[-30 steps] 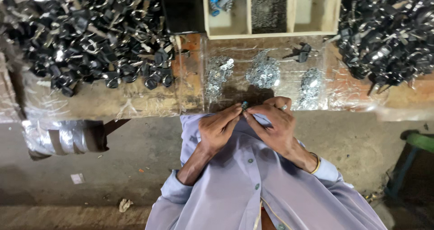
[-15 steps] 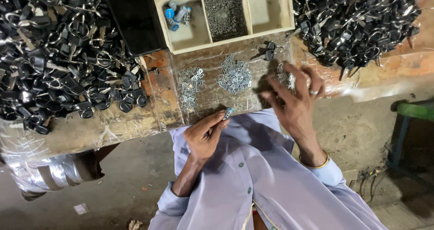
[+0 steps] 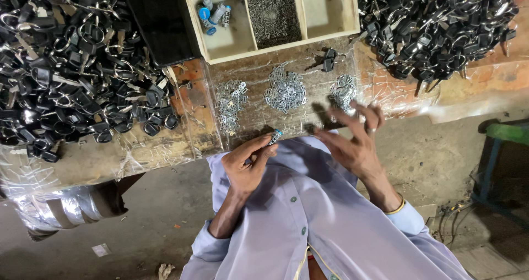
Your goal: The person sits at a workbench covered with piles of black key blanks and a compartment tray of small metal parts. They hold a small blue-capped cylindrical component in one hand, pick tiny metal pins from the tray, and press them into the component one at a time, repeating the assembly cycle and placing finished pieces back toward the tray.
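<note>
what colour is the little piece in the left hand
The small piece pinched in the left hand looks silvery metal with a blue tip, seen in the head view.

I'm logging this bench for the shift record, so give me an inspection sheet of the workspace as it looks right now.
Surface: worn wooden bench under clear plastic sheet.
Job's things: small cylindrical metal part with a blue tip, pinched in the left hand; three heaps of small silver parts on the bench.
Clutter: big piles of black keys with rings, left and right; wooden compartment tray holding tiny metal pieces and blue-capped parts.
Hands: left shut on the part; right hand open, fingers spread, beside the rightmost heap.
Cables: a few wires on the floor at right.
Surroundings: concrete floor, green stand, foil-wrapped roll.
</note>
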Motion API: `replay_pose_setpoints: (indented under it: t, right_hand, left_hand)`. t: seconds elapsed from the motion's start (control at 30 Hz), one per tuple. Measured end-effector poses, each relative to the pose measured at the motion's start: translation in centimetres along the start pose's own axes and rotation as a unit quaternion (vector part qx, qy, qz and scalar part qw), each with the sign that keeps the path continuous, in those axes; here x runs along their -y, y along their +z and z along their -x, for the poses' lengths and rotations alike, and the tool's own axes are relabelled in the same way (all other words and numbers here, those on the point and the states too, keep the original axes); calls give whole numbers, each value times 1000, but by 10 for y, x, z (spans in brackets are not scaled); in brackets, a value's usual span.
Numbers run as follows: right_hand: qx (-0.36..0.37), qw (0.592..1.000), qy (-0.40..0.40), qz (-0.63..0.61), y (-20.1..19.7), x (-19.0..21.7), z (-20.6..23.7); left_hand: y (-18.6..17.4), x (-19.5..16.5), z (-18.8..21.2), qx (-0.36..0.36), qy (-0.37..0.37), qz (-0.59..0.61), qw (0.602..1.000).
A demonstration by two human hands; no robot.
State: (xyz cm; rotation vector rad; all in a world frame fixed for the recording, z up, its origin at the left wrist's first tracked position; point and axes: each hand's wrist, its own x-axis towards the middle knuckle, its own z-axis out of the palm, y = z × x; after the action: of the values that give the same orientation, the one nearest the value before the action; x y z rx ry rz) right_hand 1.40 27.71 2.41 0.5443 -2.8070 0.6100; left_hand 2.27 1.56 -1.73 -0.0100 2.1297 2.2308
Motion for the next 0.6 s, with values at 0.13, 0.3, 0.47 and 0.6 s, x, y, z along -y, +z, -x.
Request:
replay_pose_setpoints:
  t: [0.13, 0.3, 0.47, 0.6]
  right_hand:
    - [-1, 995, -51, -88, 8, 1, 9]
    - [5, 976, 49, -210, 14, 22, -1]
    - [-1, 970, 51, -237, 18, 39, -22]
    - [-35, 960, 52, -273, 20, 51, -35]
  left_hand:
    - [-1, -1, 1, 0, -2, -6, 1000]
    - [2, -5, 0, -9, -13, -21, 1000]
    - [3, -8, 0, -9, -17, -68, 997]
    - [4, -7, -1, -18, 6, -90, 996]
